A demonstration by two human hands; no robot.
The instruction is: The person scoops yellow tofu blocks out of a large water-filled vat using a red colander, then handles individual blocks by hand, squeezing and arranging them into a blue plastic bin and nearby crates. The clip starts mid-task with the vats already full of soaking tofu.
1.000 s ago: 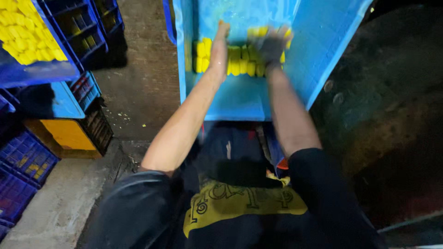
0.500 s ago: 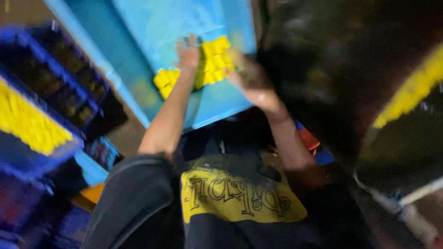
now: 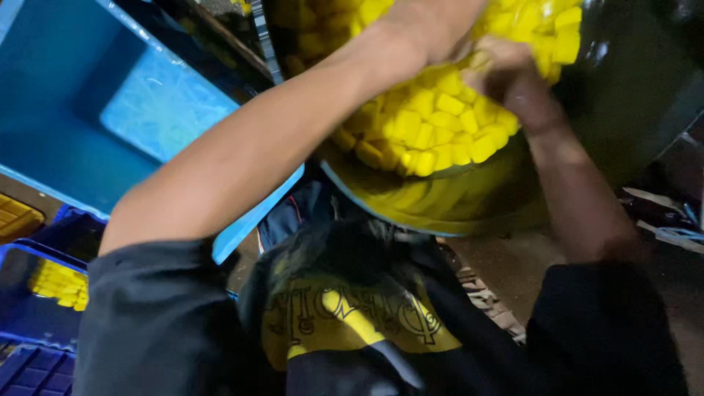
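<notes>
**Over the dark drum: both hands in the yellow blocks**

Above the drum (image 3: 469,198), the left hand (image 3: 433,26) and right hand (image 3: 506,70) press into the heap of yellow blocks (image 3: 440,125); whether the fingers grasp any, I cannot tell. The blue crate (image 3: 66,139) sits empty, left. Judged: loading step; next, careful release over the heap.

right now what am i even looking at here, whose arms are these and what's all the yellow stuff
The camera sits on a person's head and looks down, so the arms and dark shirt are their own. Both bare hands reach into a big dark round drum heaped with small yellow blocks. The left hand and the right hand are among the blocks; what exactly they grip is hidden. On the left is a light blue tub, and below it a dark blue crate holding more yellow pieces.
</notes>
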